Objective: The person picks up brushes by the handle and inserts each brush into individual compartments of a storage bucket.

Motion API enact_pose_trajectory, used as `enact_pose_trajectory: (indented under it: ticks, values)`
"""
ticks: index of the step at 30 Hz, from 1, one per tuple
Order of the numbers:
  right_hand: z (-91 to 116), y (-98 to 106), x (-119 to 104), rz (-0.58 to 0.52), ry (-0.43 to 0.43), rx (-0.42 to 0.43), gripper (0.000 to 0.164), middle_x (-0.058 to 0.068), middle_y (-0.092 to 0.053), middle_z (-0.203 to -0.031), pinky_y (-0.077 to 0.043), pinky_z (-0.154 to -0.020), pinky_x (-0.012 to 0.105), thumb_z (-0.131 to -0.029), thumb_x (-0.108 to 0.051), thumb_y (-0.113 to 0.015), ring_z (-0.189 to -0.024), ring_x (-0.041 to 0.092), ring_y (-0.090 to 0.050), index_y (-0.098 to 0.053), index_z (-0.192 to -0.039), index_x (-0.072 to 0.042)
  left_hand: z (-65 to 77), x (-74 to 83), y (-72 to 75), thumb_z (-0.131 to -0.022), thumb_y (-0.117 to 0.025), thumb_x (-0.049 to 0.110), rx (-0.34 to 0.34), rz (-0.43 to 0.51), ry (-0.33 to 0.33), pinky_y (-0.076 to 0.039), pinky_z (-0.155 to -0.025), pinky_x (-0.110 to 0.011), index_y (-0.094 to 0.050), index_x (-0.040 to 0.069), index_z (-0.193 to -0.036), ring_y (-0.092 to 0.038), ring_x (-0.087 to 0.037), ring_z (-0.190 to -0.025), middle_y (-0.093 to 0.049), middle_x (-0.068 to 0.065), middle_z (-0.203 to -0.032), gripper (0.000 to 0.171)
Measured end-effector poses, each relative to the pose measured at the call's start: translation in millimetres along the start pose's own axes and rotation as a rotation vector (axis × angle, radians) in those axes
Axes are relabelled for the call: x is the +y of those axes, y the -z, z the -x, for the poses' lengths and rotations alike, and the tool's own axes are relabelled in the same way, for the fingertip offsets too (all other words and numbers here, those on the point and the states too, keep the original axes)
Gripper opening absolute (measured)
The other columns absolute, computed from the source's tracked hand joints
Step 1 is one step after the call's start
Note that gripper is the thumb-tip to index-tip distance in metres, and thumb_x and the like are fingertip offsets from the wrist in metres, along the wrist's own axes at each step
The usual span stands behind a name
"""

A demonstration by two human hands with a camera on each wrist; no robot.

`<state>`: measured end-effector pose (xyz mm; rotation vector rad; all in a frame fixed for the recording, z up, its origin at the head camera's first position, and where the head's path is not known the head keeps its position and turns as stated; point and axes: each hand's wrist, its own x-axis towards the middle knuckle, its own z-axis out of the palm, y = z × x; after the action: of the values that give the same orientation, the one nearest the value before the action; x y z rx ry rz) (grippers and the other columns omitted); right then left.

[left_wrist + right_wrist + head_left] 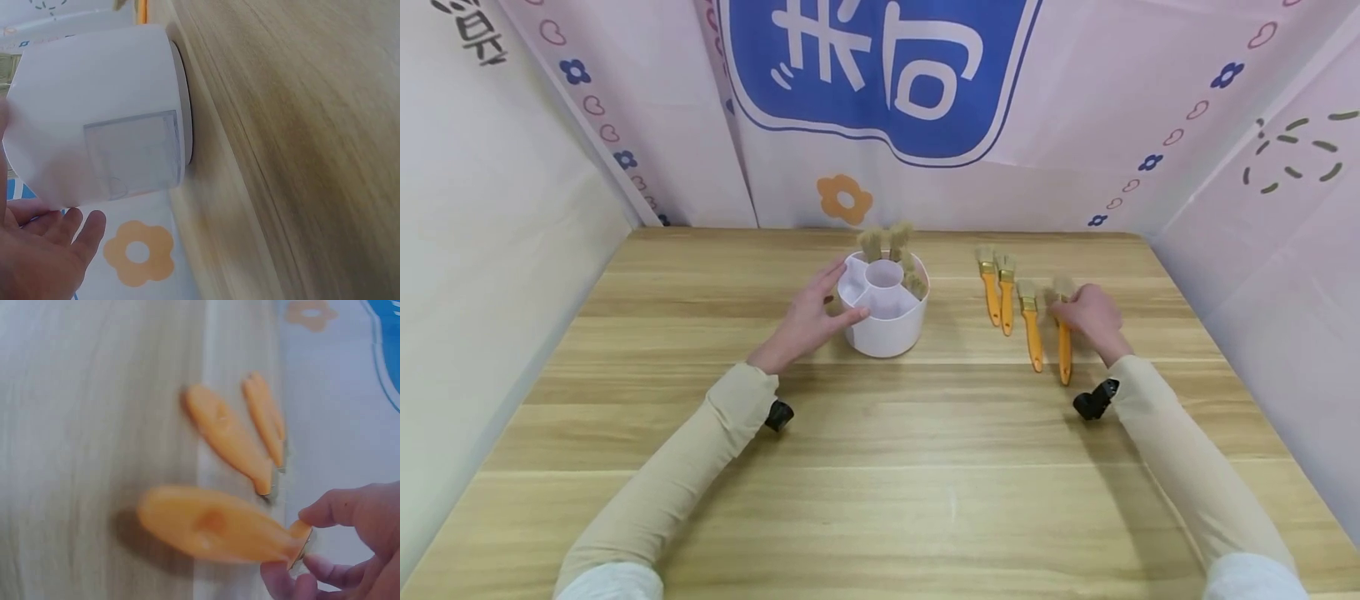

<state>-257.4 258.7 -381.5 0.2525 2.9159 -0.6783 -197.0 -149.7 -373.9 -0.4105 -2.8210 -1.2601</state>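
Note:
My left hand (pixel 808 321) spans the side of a round white divided holder (pixel 886 337), thumb at its near rim and fingers at its far left. In the left wrist view, those fingers (pixel 87 234) lie along the wall of the white holder (pixel 94 81). Several paintbrushes (pixel 898 237) stand bristles up in its back and right compartments. At the right, my right hand (pixel 1092 317) pinches a paintbrush (pixel 1064 354) near its metal band. In the right wrist view, the orange handle of this paintbrush (pixel 212 525) points away from the fingertips, its bristles mostly hidden behind the hand.
Three more orange-handled paintbrushes lie on the wooden table (pixel 880 483) between the holder and my right hand: one close by (pixel 1032 333) and a pair (pixel 998 292) farther back. A printed cloth (pixel 1030 192) hangs along the table's back edge, with pale side walls.

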Motion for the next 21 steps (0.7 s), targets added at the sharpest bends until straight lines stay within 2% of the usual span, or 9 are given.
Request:
enact_pose_trajectory:
  ticks: [3, 6, 10, 15, 21]
  values:
    - [2.8, 3.5, 2.1, -0.128, 0.024, 0.016, 0.028, -0.006, -0.047, -0.055, -0.041, -0.045, 0.025, -0.084, -0.028, -0.059, -0.049, 0.009, -0.051, -0.049, -0.067, -0.009, 0.3, 0.2, -0.6, -0.084, -0.068, 0.039, 0.015, 0.010, 0.001, -0.043, -0.105, -0.044, -0.022, 0.010, -0.149, -0.022, -0.028, -0.144, -0.017, -0.008, -0.158, 0.085]
    - [5.8, 4.8, 2.9, -0.295, 0.021, 0.015, 0.022, 0.001, -0.054, -0.072, -0.053, -0.052, 0.026, -0.086, -0.023, -0.058, -0.052, 0.006, -0.058, -0.051, -0.087, -0.002, 0.8, 0.4, -1.2, -0.083, -0.069, 0.038, 0.027, 0.016, -0.001, -0.045, -0.103, -0.044, -0.024, 0.009, -0.149, -0.025, -0.029, -0.142, -0.019, -0.011, -0.157, 0.084]
    - [8.9, 4.6, 2.1, -0.466, 0.021, 0.018, 0.026, 0.008, -0.050, -0.089, -0.057, -0.058, 0.025, -0.088, -0.020, -0.057, -0.053, 0.002, -0.058, -0.047, -0.100, 0.000, 0.7, 0.1, -1.9, -0.083, -0.069, 0.037, 0.038, 0.022, -0.006, -0.046, -0.102, -0.045, -0.025, 0.008, -0.148, -0.028, -0.030, -0.141, -0.020, -0.013, -0.156, 0.084]
    - [13.0, 3.4, 0.8, -0.516, 0.043, 0.043, 0.025, 0.006, -0.049, -0.092, -0.057, -0.058, 0.023, -0.090, -0.024, -0.058, -0.056, 0.001, -0.060, -0.046, -0.099, -0.004, 0.3, -0.3, -3.0, -0.083, -0.070, 0.037, 0.050, 0.023, -0.010, -0.046, -0.101, -0.046, -0.026, 0.008, -0.148, -0.030, -0.030, -0.140, -0.022, -0.013, -0.156, 0.084]
    - [17.7, 3.0, -4.8, -0.585, 0.063, 0.081, 0.022, -0.008, -0.053, -0.078, -0.055, -0.054, 0.021, -0.089, -0.025, -0.060, -0.056, 0.000, -0.062, -0.047, -0.096, -0.009, 0.7, 0.4, -3.3, -0.082, -0.070, 0.038, 0.060, 0.022, -0.004, -0.047, -0.100, -0.047, -0.026, 0.008, -0.148, -0.031, -0.030, -0.139, -0.024, -0.012, -0.155, 0.084]
